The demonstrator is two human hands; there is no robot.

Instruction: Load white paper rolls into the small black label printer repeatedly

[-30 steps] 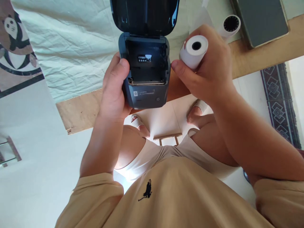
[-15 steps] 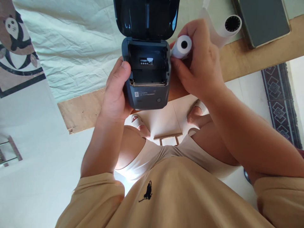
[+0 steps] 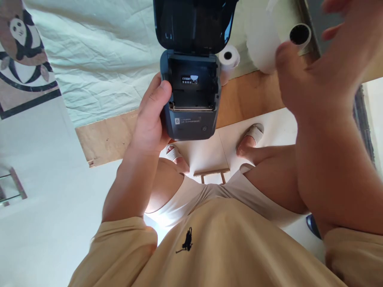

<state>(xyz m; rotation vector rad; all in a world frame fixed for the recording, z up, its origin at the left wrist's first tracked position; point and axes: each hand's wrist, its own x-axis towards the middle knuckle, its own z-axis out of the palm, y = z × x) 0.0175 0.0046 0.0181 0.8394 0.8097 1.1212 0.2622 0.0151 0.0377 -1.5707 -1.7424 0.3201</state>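
My left hand (image 3: 149, 115) is closed on the left side of a dark portable label printer (image 3: 187, 129), thumb on its edge. The printer's glossy black lid (image 3: 193, 26) is swung up, and the bay inside holds no roll. Beside the printer's right edge a small white paper roll (image 3: 230, 59) with a dark core rests on the table. My right hand (image 3: 323, 75), slightly blurred, is raised at the upper right with thumb and fingers apart, holding nothing I can see. Just past its thumb lies another roll (image 3: 308, 40) with a black core, its pale strip (image 3: 260, 38) unrolled leftward.
A pale green cloth (image 3: 104, 67) covers much of the wooden table (image 3: 107, 139). A dark flat slab (image 3: 315, 18) lies at the upper right, partly behind my right hand. Below the table edge are my legs and a small wooden stool (image 3: 211, 172).
My right hand has let go of the small white roll and moved right, opening. The roll now rests beside the printer. My left hand and the printer shifted slightly right in view.
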